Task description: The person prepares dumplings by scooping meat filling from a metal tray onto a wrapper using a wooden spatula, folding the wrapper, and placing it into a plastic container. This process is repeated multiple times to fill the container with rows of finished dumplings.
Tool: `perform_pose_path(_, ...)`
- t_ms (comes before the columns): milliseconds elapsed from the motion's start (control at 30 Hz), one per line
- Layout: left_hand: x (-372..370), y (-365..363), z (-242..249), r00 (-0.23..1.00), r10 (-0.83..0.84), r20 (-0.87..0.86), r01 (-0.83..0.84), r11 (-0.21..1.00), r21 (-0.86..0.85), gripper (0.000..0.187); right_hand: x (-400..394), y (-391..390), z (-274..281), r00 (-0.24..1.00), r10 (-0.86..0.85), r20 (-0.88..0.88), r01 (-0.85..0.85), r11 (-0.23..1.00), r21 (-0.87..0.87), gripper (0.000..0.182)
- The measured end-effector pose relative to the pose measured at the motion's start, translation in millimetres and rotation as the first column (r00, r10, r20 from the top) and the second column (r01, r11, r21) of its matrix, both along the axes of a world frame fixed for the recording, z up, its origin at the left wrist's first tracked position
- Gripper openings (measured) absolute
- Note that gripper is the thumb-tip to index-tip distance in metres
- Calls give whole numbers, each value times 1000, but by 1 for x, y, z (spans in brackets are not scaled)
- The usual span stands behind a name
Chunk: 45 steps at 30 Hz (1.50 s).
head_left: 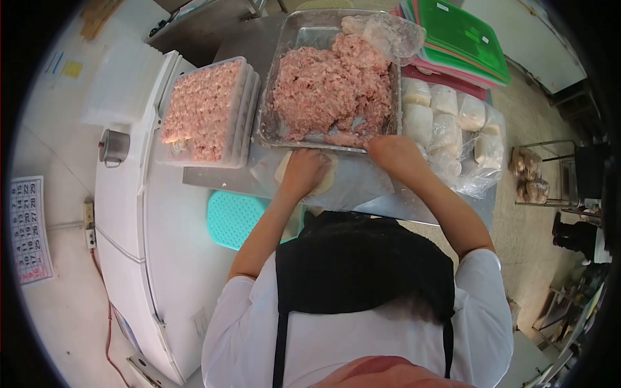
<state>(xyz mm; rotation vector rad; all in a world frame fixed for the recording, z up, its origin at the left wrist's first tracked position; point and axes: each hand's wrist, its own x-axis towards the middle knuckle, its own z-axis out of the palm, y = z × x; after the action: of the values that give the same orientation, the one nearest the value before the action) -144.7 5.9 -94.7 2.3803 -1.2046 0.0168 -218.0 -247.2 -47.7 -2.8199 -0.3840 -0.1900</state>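
Observation:
My left hand (306, 169) lies over a flat, pale round of dough (331, 174) at the front of the metal table. Its fingers look curled against the dough, whose edge shows on both sides of the hand. At the front right corner of the metal tray (266, 128), my right hand (390, 151) is closed, knuckles toward the tray. Whatever it holds is hidden. A big mound of ground meat (323, 87) fills much of that tray, with a smear of it along the front wall near my right hand.
Stacked clear containers (200, 110) of meat portions stand left of the tray. White dough pieces (445, 123) under plastic sit at the right, below a stack of coloured lids or trays (462, 35). A plastic bag (394, 39) lies over the tray's back corner. A turquoise perforated stool (236, 218) is below.

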Motion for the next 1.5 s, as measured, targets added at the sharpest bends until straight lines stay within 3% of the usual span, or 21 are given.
perform_pose_path(67, 1, -1, 10, 990, 8, -139, -1, 999, 52, 17, 1, -9, 15, 990, -51, -133, 66, 991, 113, 17)
perform_pose_path(167, -1, -1, 19, 986, -7, -168, -12, 993, -114, 15, 10, -30, 33, 995, -65, -78, 65, 998, -3, 21)
perform_pose_path(267, -4, -2, 33, 944, 61, -323, -140, 964, -228, 14, 22, -35, 61, 987, -83, -138, 46, 967, -251, 24)
perform_pose_path(367, 2, 1, 45, 798, 100, -594, -350, 880, -321, 12, 13, -13, 31, 968, -46, -249, -32, 953, -300, 30)
perform_pose_path(467, 27, 9, 24, 732, 35, -681, -458, 766, -452, 11, 3, 2, 28, 967, -132, -216, 105, 985, -133, 30)
perform_pose_path(567, 19, 8, 32, 885, -117, -450, -150, 844, -515, 10, 17, 2, 35, 960, -134, -245, 119, 990, -73, 31)
perform_pose_path(667, 16, 10, 21, 896, -237, -375, 166, 963, -213, 11, 38, 13, 60, 989, -83, -126, 63, 986, -158, 31)
perform_pose_path(767, 14, 13, 26, 802, -29, -597, -153, 956, -251, 12, 67, 37, 57, 989, -79, -128, 45, 967, -251, 25)
perform_pose_path(867, 25, 20, 35, 693, 6, -721, -257, 936, -239, 14, 93, 61, 25, 989, 10, -146, -59, 941, -332, 25)
perform_pose_path(967, 30, 29, 27, 382, -196, -903, -469, 801, -373, 15, 88, 96, 14, 989, 28, -146, -46, 991, -127, 24)
perform_pose_path(1067, 41, 46, 31, 584, -321, -745, -106, 880, -463, 18, 84, 91, 9, 994, 1, -111, 17, 987, 158, 26)
perform_pose_path(1167, 56, 56, 52, 619, -406, -672, 176, 906, -385, 21, 76, 74, 4, 948, -62, -313, 207, 866, 455, 29)
perform_pose_path(1267, 74, 54, 52, 541, -429, -723, 49, 875, -482, 27, 64, 66, 15, 925, -217, -313, 370, 704, 606, 31)
perform_pose_path(1333, 77, 36, 64, 309, -474, -824, -406, 718, -565, 30, 58, 68, 27, 899, -267, -347, 436, 477, 763, 30)
perform_pose_path(1367, 77, 26, 72, 187, -522, -832, -615, 599, -513, 31, 55, 69, 33, 886, -286, -366, 452, 347, 822, 30)
perform_pose_path(1467, 89, -6, 94, 145, -626, -767, -801, 381, -462, 33, 51, 73, 45, 931, -313, -185, 296, 356, 886, 30)
perform_pose_path(1500, 89, -14, 106, 137, -673, -727, -804, 354, -478, 34, 52, 79, 51, 924, -324, -203, 318, 359, 877, 30)
